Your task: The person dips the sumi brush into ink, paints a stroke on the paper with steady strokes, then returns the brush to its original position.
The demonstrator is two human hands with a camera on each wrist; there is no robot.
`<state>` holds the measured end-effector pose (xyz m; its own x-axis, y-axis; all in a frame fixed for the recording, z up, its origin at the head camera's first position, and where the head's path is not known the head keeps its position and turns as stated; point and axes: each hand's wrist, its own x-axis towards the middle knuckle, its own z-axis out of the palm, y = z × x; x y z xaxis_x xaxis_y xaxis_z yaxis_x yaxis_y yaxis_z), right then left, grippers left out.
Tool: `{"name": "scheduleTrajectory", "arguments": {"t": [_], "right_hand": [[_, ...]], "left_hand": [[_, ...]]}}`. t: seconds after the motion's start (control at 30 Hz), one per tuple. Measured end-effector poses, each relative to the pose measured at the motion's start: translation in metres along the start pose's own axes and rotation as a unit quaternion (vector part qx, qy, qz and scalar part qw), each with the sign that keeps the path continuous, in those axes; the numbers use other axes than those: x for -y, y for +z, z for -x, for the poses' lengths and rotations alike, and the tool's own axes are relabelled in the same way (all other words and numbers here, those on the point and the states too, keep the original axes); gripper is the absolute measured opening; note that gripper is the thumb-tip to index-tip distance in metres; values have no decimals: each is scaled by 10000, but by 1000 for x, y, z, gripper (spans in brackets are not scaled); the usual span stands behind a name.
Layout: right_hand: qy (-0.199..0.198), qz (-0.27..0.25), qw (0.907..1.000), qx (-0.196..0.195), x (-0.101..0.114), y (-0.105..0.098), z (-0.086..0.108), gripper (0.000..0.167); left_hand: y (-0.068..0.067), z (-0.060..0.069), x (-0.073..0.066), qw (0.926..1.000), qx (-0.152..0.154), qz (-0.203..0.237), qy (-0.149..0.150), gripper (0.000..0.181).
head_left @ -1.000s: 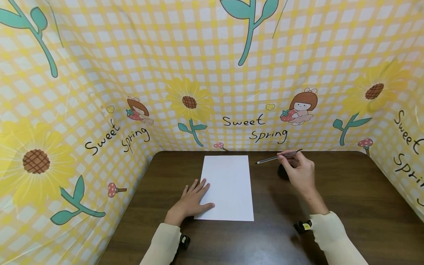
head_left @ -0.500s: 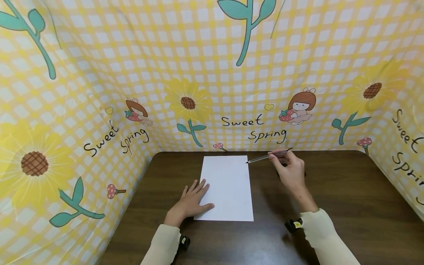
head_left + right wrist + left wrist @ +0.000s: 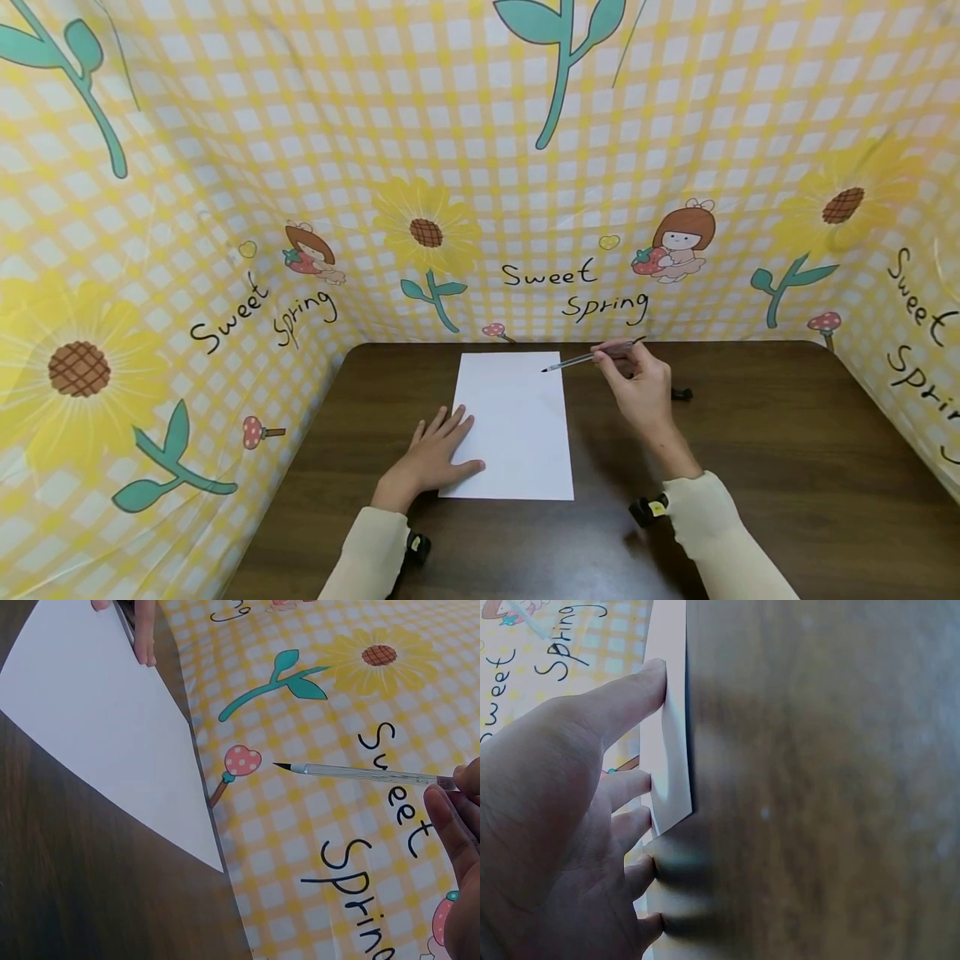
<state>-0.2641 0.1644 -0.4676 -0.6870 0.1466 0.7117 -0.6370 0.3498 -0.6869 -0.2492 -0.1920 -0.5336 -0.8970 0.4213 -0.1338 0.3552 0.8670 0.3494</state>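
Note:
A blank white sheet of paper lies on the brown table. The left hand rests spread on its left edge, thumb and some fingertips on the paper; in the left wrist view the hand shows from the thumb side. A thin clear brush with a dark pointed tip is pinched in the right hand, its tip over the sheet's upper right part. In the right wrist view the brush points away from the right hand, and the paper lies beyond.
A small black object is partly hidden behind the right hand. Yellow checked cloth with printed flowers and words hangs behind the table and along both sides. Black devices are strapped at both wrists.
The right hand has moved left with the brush, bringing the tip from right of the paper to over its upper right part. More of the black object shows. The left hand has stayed put.

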Motion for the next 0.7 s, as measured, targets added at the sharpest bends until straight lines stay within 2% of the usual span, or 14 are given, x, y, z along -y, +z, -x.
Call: {"name": "scheduleTrajectory", "arguments": {"t": [0.33,0.7], "right_hand": [[-115,-87,9999,-17,4,17,2,12],[-48,-285,9994,186,3,32,7,11]], "left_hand": [[0,-2,1,10000,-2,-19,-9,88],[3,-1,2,10000,-23,-17,-6,88]]}}
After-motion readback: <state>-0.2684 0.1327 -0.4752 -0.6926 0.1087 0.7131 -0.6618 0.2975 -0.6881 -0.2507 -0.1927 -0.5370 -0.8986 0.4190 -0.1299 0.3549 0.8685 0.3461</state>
